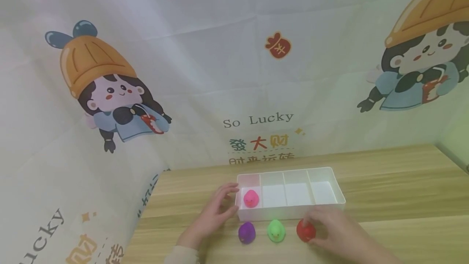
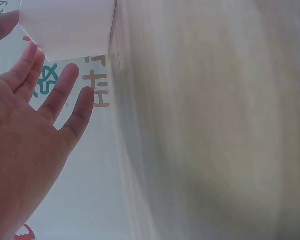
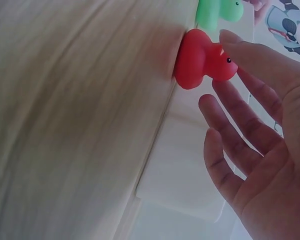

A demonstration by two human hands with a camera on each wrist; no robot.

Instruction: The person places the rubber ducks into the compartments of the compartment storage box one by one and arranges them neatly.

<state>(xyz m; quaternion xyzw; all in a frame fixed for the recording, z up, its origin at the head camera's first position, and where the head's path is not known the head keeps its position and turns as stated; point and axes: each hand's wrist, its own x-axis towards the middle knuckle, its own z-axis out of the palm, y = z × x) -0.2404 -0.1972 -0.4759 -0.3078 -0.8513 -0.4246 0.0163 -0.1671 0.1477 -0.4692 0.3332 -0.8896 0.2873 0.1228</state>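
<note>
My left hand [image 1: 219, 208] is at the left end of a white box [image 1: 286, 214] divided into compartments. Its thumb and fingertips touch the end wall, fingers spread and fairly straight. A pink rubber duck [image 1: 250, 199] sits in the leftmost compartment. In front of the box, my right hand [image 1: 331, 224] pinches a small red rubber duck [image 1: 305, 231] by the head between thumb and fingers. In the right wrist view, the red duck [image 3: 192, 60] rests on the tabletop, the other fingers loosely bent beside it.
A purple duck [image 1: 247, 232] and a green duck [image 1: 276, 231] stand in a row left of the red one, before the box. The wooden table [image 1: 399, 190] meets a printed cloth backdrop [image 1: 220, 72] behind and at the left.
</note>
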